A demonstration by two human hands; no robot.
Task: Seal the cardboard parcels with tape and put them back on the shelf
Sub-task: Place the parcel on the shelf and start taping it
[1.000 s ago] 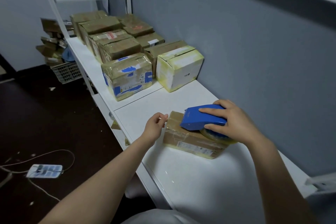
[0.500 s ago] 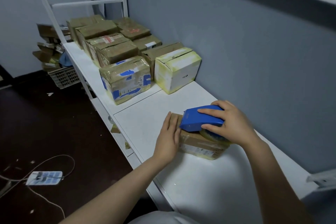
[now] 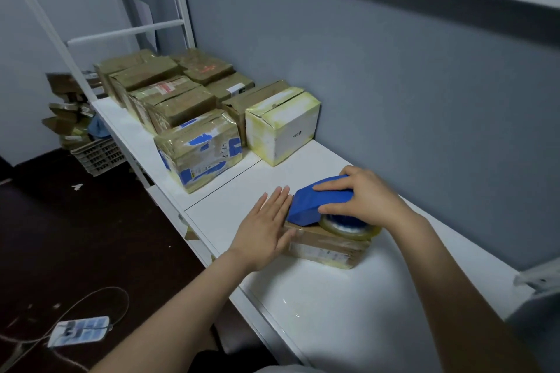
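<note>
In the head view, a flat brown cardboard parcel [image 3: 328, 247] with a printed label on its near side is lying on the white shelf board [image 3: 348, 306], a little toward four o'clock from the middle of the frame. The right hand [image 3: 368, 198] is gripping a blue plastic tape dispenser [image 3: 318, 204], fingers curled over its top and thumb at its near side, and is holding it down on the parcel's top, with the clear tape roll [image 3: 350, 227] sitting at the parcel's right end. The left hand [image 3: 265, 228] is lying flat with its fingers spread and released, pressing on the parcel's left end just beside the dispenser's nose. Toward eleven o'clock, a row of taped brown cardboard boxes [image 3: 169, 97] is standing along the shelf, ending in a blue-marked taped box [image 3: 198, 150] and a white-and-yellow carton [image 3: 281, 126] against the grey wall [image 3: 394, 85].
</note>
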